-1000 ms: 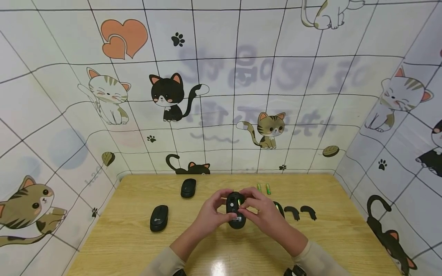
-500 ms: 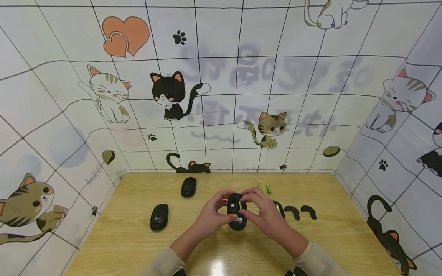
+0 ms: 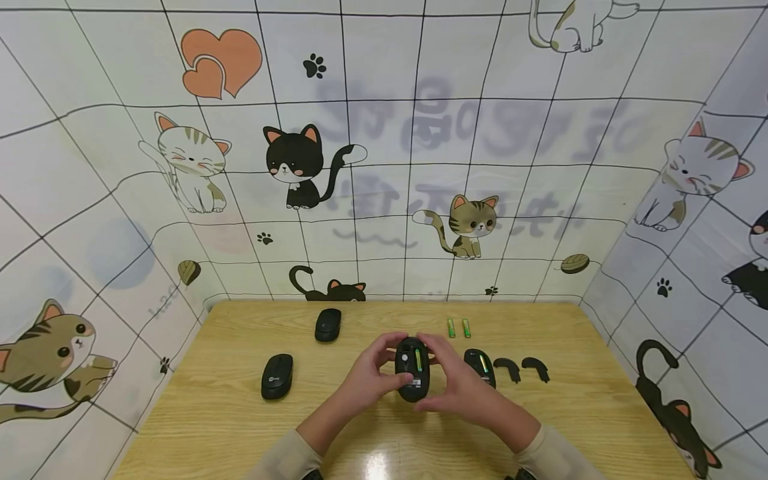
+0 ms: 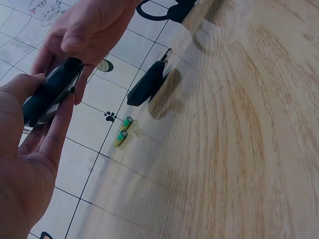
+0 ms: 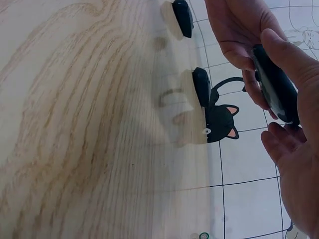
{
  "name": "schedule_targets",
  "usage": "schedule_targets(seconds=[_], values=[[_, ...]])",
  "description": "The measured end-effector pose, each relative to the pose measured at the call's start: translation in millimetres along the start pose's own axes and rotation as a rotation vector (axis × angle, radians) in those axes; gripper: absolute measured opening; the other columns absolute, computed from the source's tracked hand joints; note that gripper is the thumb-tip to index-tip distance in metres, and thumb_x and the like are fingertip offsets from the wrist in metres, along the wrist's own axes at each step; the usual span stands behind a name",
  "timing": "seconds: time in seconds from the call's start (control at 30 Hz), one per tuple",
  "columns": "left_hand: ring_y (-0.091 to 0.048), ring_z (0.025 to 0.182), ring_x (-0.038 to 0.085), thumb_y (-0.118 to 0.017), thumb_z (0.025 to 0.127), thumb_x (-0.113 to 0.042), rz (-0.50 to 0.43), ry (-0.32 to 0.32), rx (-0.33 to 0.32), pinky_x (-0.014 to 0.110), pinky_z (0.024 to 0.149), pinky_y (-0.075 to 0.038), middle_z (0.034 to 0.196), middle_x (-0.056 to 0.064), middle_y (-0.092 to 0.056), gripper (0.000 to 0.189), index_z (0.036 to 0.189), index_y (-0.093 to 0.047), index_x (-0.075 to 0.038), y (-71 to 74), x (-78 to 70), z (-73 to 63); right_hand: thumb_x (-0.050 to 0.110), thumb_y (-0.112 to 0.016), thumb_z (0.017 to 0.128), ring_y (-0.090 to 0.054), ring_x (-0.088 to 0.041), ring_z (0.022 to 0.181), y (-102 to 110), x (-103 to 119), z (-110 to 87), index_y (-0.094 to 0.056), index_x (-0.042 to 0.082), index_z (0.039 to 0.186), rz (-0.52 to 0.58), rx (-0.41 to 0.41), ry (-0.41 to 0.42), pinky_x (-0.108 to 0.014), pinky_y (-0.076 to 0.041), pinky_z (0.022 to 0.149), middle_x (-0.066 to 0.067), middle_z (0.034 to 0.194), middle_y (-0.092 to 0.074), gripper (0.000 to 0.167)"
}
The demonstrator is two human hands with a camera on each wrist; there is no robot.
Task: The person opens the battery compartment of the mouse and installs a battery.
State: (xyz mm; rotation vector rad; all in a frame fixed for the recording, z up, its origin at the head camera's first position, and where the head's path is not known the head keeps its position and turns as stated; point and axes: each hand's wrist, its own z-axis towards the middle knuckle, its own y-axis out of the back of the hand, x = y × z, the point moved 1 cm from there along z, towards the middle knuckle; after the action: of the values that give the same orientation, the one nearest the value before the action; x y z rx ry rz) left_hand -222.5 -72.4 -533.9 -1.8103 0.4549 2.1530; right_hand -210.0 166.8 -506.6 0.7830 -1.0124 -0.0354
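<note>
Near the middle of the table, a black computer mouse (image 3: 411,391) is held with its underside up. A green-and-gold battery (image 3: 418,361) lies in its uncovered compartment. My left hand (image 3: 368,375) grips the mouse's left side, thumb on the underside. From the right, my right hand (image 3: 461,388) holds the mouse by its ends, thumb at the near end and fingers at the far end. In the left wrist view, both hands hold the tilted mouse (image 4: 50,94) above the table. The right wrist view shows its dark shell (image 5: 276,89) between the hands.
Another upturned mouse (image 3: 481,368), a battery showing, lies right of my right hand. Beyond it lie curved black covers (image 3: 508,369) (image 3: 536,368). Two green batteries (image 3: 459,328) stand farther back. On the left are two upright mice, one nearer (image 3: 277,377), one farther (image 3: 327,325).
My right fingers have moved off the battery compartment to the mouse's ends, so the battery in it now shows. The left hand keeps its grip.
</note>
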Motion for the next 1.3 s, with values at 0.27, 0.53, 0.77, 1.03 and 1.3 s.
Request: schedule_targets(seconds=[0.27,0.53,0.77,1.03,1.3], values=[[-0.067,0.123,0.028,-0.086,0.097,-0.006,-0.018,0.004,0.016,0.039,0.089,-0.067,0.147,0.011,-0.057,0.070,0.159,-0.054,-0.017,-0.6,0.2,1.5,0.015,-0.104,0.078,-0.050,-0.027,0.149,-2,-4,-2.5,-0.028,0.017,0.174,-0.022,0.014,-0.015,-0.048,-0.052,0.116,-0.004,0.167,-0.042,0.122],[-0.065,0.131,0.028,-0.086,0.094,0.000,-0.063,0.049,0.098,0.041,0.095,-0.066,0.160,0.011,-0.051,0.088,0.169,-0.045,-0.021,-0.8,-0.9,0.6,0.026,-0.104,0.080,-0.052,-0.024,0.146,-1,-9,-5.5,-0.031,0.020,0.174,-0.003,-0.009,-0.053,-0.052,-0.052,0.115,-0.002,0.165,-0.045,0.119],[-0.074,0.123,0.028,-0.087,0.090,0.010,-0.080,0.109,0.227,0.038,0.101,-0.063,0.177,0.006,-0.033,0.116,0.178,-0.020,-0.024,-1.1,4.9,-2.2,0.041,-0.101,0.082,-0.055,-0.025,0.142,3,-18,-8.8,-0.034,0.021,0.173,-0.017,-0.011,-0.073,-0.055,-0.052,0.115,0.000,0.161,-0.049,0.115],[-0.073,0.123,0.022,-0.089,0.089,0.008,0.005,0.110,0.217,0.035,0.100,-0.062,0.176,0.006,-0.036,0.118,0.178,-0.020,-0.025,-3.2,12.7,-0.7,0.049,-0.099,0.081,-0.058,-0.026,0.140,5,-27,-9.3,-0.036,0.020,0.172,-0.038,0.003,-0.071,-0.059,-0.052,0.113,0.000,0.159,-0.052,0.114],[-0.059,0.135,0.015,-0.099,0.083,-0.005,0.295,-0.026,0.171,0.030,0.101,-0.061,0.161,-0.001,-0.051,0.113,0.174,-0.033,-0.018,-7.9,19.8,11.1,0.048,-0.102,0.077,-0.055,-0.032,0.145,13,-33,-9.0,-0.042,0.010,0.168,-0.107,0.009,-0.064,-0.060,-0.051,0.115,-0.005,0.161,-0.055,0.116]])
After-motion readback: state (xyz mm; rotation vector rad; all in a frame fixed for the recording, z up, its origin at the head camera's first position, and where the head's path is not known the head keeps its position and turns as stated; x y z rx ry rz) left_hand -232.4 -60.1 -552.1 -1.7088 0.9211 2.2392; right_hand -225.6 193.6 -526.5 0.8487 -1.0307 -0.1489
